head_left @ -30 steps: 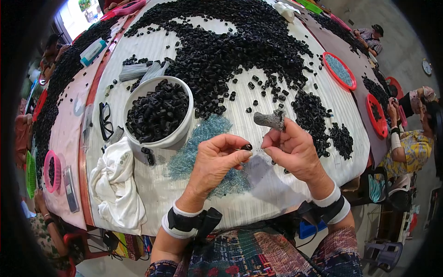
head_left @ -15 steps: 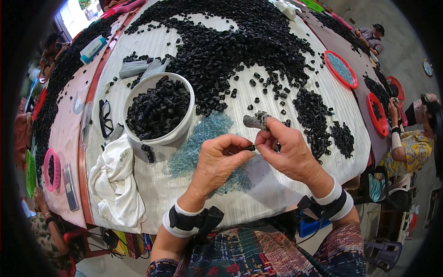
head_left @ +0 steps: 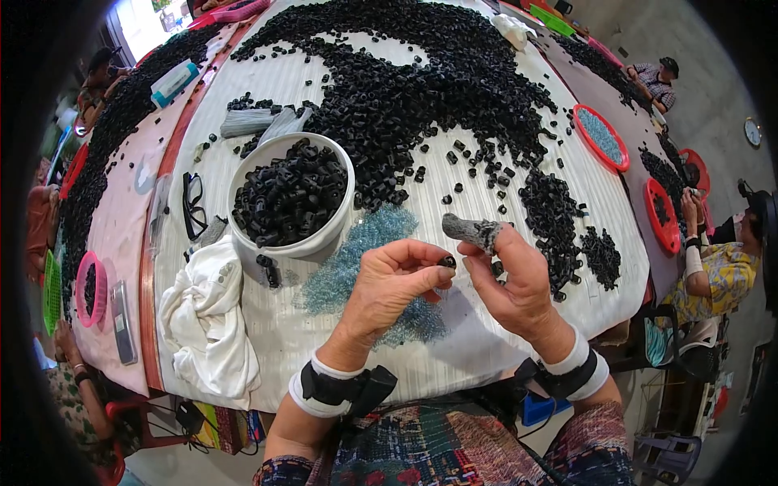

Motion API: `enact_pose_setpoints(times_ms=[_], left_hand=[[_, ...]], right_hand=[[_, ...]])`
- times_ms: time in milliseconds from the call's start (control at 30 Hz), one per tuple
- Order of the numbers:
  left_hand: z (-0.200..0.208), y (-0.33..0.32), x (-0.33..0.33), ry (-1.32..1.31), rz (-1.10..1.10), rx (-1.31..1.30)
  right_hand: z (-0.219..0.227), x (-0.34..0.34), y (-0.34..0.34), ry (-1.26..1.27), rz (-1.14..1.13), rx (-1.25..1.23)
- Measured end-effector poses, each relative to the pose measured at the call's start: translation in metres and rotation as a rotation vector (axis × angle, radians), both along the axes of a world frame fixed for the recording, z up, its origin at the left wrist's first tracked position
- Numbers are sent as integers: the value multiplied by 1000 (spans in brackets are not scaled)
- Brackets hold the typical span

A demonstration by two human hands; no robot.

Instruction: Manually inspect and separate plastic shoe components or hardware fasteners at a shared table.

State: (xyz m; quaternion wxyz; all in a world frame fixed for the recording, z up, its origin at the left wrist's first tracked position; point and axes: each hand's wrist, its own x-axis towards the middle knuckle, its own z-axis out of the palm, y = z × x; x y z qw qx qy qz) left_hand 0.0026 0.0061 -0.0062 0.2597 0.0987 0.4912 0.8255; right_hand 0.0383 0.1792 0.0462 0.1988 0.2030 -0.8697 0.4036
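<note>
My left hand (head_left: 381,283) pinches a small black cylindrical piece (head_left: 448,262) between thumb and fingertips, its round end facing right. A short gap to the right is my right hand (head_left: 519,283), with a worn grey knitted finger cover (head_left: 470,230) on one finger. Its thumb and covered finger stand apart, while another black piece (head_left: 498,267) shows within the curl of its fingers. Below my hands lies a pile of clear bluish bits (head_left: 365,251), partly hidden by my left hand. A white bucket (head_left: 331,235) full of black pieces stands to the left.
A large heap of black pieces (head_left: 438,89) covers the far table. Glasses (head_left: 194,206), a white cloth (head_left: 207,324) and grey bundles (head_left: 247,123) lie left. Smaller black heaps (head_left: 547,211) and a red tray of bluish bits (head_left: 600,136) are right. Other people sit around both sides.
My hands have come apart slightly. The right fingertips have left the black piece, which stays in my left hand and now shows its round end. The whole view has shifted a little.
</note>
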Motion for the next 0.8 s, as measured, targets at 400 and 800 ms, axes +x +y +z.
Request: enact_pose_setpoints(times_ms=[400, 800], left_hand=[[1, 1, -1, -55, 76, 18], [0, 1, -1, -74, 84, -13]], right_hand=[[-5, -1, 43, -112, -291, -118], [-43, -33, 64, 20, -229, 416]])
